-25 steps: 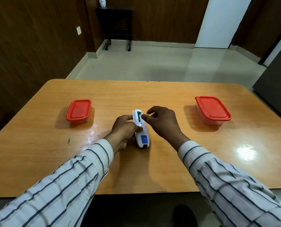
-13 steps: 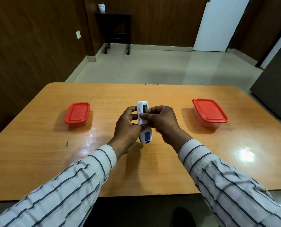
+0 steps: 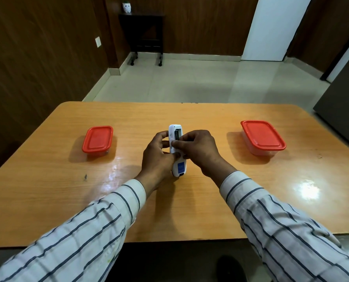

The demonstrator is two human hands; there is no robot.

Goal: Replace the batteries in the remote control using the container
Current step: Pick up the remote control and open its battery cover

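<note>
1. Right now your left hand (image 3: 157,157) grips the remote control (image 3: 176,151) from its left side, fingers closed around the body, holding it over the middle of the bench (image 3: 47,190).
2. Its long axis runs near to far, back face up, with the open battery bay (image 3: 177,134) at the far end and a dark cell visible inside.
3. Your right hand (image 3: 198,149) is on the bay: its fingers (image 3: 175,143) pinch narrow at the bay's near edge. Whether they already hold a battery you cannot tell.
4. The cell probably has to lift out along that long axis, so the right hand is the better placed.
5. Two containers sit well apart: a small one (image 3: 98,140) far left, a larger one (image 3: 263,137) far right. Both red lids are on, contents unseen.
</note>
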